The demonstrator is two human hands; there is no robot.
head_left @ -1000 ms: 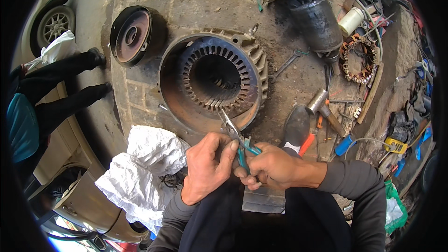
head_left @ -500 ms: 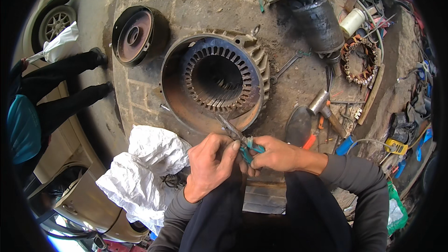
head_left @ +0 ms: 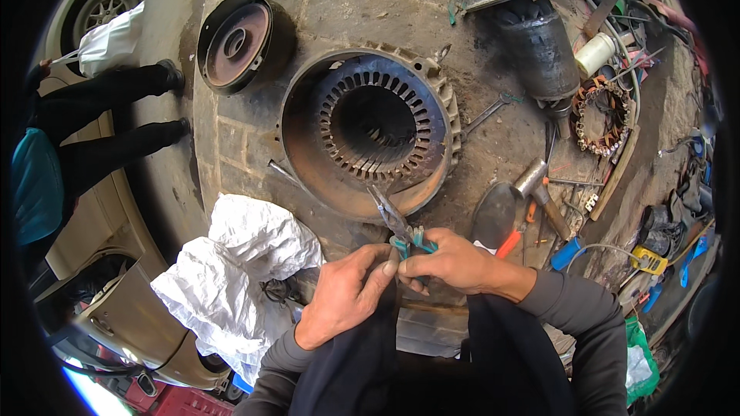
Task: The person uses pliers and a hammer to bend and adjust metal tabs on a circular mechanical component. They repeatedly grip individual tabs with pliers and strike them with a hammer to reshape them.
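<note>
A worn brown floor (head_left: 343, 11) spreads across the middle, dusty and stained, with pale joint lines crossing it in a rough grid. Along its left side runs a smoother grey strip of ground (head_left: 158, 11), and beyond that stands tan car bodywork (head_left: 127, 304), with a spoked wheel (head_left: 106, 11) near the upper left and dark shadow underneath. The light looks like even daylight, with a glaring white patch (head_left: 83, 385) at the lower left rim
</note>
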